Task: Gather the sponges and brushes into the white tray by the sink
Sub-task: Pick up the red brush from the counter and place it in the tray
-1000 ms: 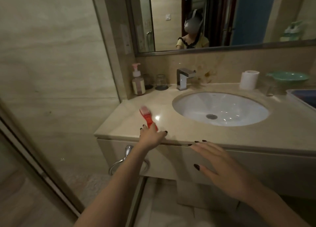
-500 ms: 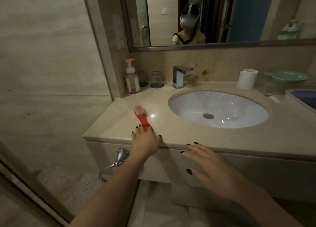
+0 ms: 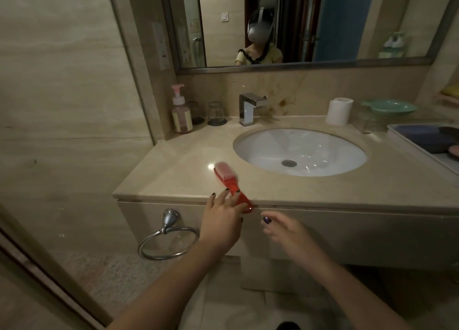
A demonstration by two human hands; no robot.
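The left hand [image 3: 223, 217] gripped the handle of the red brush [image 3: 229, 181], whose bristled head lay on the counter [image 3: 323, 188] left of the sink [image 3: 300, 152], its handle end past the counter's front edge. Just right of that handle, the right hand [image 3: 285, 232] hung loosely curled, holding nothing. Far right, the white tray [image 3: 407, 144] sat on the counter with dark items inside.

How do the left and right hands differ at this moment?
The left hand has its fingers on the red brush at the counter edge; the right hand touches nothing. The left reaches over the counter; the right hangs below its edge. Both have dark nails.
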